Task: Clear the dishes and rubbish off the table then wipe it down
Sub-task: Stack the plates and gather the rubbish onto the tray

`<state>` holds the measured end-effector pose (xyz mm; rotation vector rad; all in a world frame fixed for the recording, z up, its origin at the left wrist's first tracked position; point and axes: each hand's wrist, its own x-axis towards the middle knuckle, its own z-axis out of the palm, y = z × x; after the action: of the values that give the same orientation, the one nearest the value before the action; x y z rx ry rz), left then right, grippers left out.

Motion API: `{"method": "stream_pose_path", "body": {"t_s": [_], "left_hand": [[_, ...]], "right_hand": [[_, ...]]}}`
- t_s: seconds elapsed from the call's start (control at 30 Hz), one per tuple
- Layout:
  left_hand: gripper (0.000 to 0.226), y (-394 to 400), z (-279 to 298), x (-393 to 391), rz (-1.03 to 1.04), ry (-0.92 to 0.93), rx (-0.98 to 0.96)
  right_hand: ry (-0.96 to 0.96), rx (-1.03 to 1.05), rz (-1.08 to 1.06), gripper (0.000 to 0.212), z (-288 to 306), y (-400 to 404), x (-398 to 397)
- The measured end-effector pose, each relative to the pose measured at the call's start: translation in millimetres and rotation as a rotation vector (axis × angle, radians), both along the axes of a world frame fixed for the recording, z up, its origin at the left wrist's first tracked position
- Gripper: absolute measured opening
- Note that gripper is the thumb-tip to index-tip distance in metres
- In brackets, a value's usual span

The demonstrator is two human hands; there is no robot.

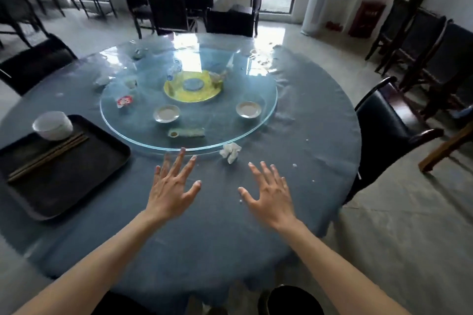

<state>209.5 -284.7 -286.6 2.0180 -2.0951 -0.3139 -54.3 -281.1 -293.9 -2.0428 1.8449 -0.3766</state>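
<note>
At my far left the black tray sits on the blue tablecloth, already carrying a white bowl and a pair of chopsticks that run from near-left to far-right. Further right, on the glass turntable, there is a red-and-white wrapper, a small saucer, a green packet lying left to right near the turntable's near edge, and a second saucer. My left hand hovers over the cloth with fingers spread wide, holding nothing, its fingertips close to the turntable's rim. The crumpled tissue lies on the cloth just beyond and between my two hands, slightly nearer my right hand, which is also splayed open and empty. I judge the tissue the easiest next pick, a short reach forward and left for the right hand.
</note>
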Motion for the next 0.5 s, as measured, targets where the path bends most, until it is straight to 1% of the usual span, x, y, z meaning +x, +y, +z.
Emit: {"method": "stream_pose_path", "body": {"t_s": [0.1,0.2,0.3,0.33,0.4,0.43,0.5], "left_hand": [[0.075,-57.8,-5.1,25.5,0.06,0.022,0.0],[0.07,-113.8,-11.2,48.2,0.107,0.074,0.021],[0.069,-166.4,-20.1,69.3,0.138,0.145,0.016],[0.067,-183.5,-24.1,75.3,0.172,0.208,0.024],[0.058,-214.4,-33.0,83.3,0.294,0.41,0.07],[0.05,-228.7,-39.0,86.3,0.38,0.534,0.091],[0.035,-258.4,-52.4,90.5,0.589,0.791,0.129]], "right_hand": [[0.011,0.011,0.021,0.074,0.5,-66.2,21.9],[-0.007,0.093,0.005,0.071,0.5,-128.6,36.0],[-0.112,0.145,-0.014,0.067,-3.6,-184.6,44.4],[-0.187,0.17,-0.043,0.064,-6.7,-203.0,45.8],[-0.405,0.27,-0.165,0.057,-15.2,-239.5,48.3],[-0.559,0.342,-0.269,0.051,-20.9,-257.4,50.0],[-0.929,0.481,-0.528,0.038,-35.7,-293.2,53.8]]}}
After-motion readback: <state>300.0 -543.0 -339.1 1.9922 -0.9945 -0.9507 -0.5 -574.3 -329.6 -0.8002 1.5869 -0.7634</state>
